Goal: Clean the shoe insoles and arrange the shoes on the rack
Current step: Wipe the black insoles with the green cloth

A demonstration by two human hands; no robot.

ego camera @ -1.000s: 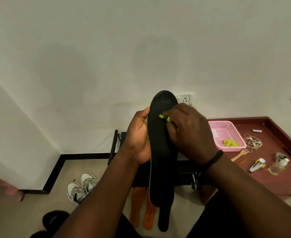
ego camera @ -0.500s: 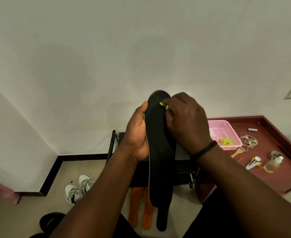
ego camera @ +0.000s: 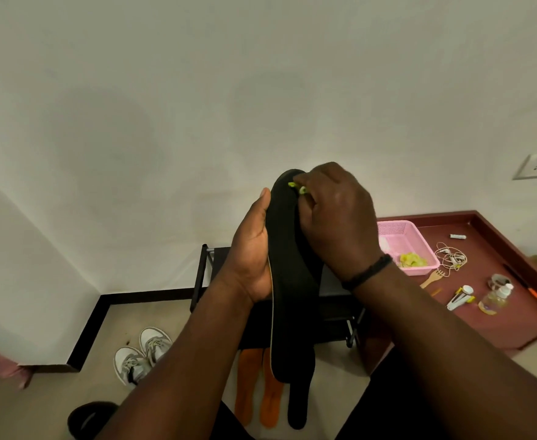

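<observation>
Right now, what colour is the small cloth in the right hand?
Yellow-green cleaning cloth, pinched by the right hand; head view.

Both forearms are bare to the lower edge of the view, with no sleeves showing. The right wrist wears a thin black band [ego camera: 367, 272], like a cord or braided bracelet, sitting snug just below the right hand [ego camera: 337, 217]. The left hand [ego camera: 251, 252] and its wrist carry no band, ring or watch that can be seen. Dark clothing shows at the bottom, between and beside the arms.
</observation>
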